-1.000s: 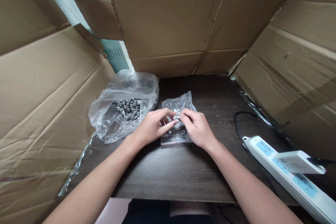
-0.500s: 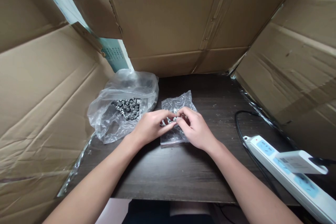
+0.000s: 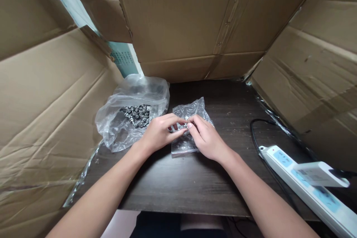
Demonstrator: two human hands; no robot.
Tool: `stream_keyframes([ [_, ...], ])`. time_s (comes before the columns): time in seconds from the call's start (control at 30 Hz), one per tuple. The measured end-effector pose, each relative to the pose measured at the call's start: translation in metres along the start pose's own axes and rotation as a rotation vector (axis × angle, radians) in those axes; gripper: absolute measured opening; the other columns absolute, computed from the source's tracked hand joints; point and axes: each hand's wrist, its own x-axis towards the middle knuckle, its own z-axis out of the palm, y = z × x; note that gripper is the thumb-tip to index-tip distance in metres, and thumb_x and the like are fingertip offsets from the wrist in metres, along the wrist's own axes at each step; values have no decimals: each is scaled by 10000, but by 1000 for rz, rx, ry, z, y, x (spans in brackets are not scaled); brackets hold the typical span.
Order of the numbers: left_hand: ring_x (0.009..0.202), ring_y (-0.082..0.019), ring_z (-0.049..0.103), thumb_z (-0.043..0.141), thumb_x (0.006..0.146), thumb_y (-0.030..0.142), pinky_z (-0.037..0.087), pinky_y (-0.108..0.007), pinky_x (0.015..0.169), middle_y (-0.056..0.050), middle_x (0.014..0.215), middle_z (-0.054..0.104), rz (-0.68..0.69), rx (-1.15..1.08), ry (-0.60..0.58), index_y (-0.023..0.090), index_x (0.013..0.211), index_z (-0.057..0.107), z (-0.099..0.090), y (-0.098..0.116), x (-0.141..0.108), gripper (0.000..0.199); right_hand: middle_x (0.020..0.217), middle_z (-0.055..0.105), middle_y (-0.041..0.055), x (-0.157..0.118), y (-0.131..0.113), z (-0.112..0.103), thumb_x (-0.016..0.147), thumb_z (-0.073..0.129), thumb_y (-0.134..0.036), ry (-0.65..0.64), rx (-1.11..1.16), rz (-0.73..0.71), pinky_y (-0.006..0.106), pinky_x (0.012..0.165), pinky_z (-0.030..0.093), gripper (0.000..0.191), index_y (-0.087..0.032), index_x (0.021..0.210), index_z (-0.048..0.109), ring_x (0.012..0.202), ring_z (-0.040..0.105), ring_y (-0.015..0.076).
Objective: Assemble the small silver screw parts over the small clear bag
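My left hand and my right hand meet at the fingertips over a small clear plastic bag on the dark table. Between the fingertips of both hands is a small shiny metal piece, mostly covered by the fingers. Left of my hands lies a larger open plastic bag holding a pile of small metal parts. My left wrist is close to that bag's right side.
Cardboard walls enclose the dark wooden table at the back and sides. On the right lies a white power strip with a white plug-in device and a black cable.
The fingers of my right hand have closed in a little more around the metal piece. The whole view has shifted slightly; the bags lie as before.
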Motion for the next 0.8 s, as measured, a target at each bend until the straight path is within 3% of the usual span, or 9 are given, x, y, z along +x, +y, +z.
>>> stream_keyframes([
  [0.8,631,-81,614,754,886,214,506,-189,618,-10,791,673,28,-59,34,143,1011,732,1,4,2,145,906,587,28,-2,-3,2,1065,362,-312,15,52,-14,332,739,402,245,-210,895,505,804,549,172],
])
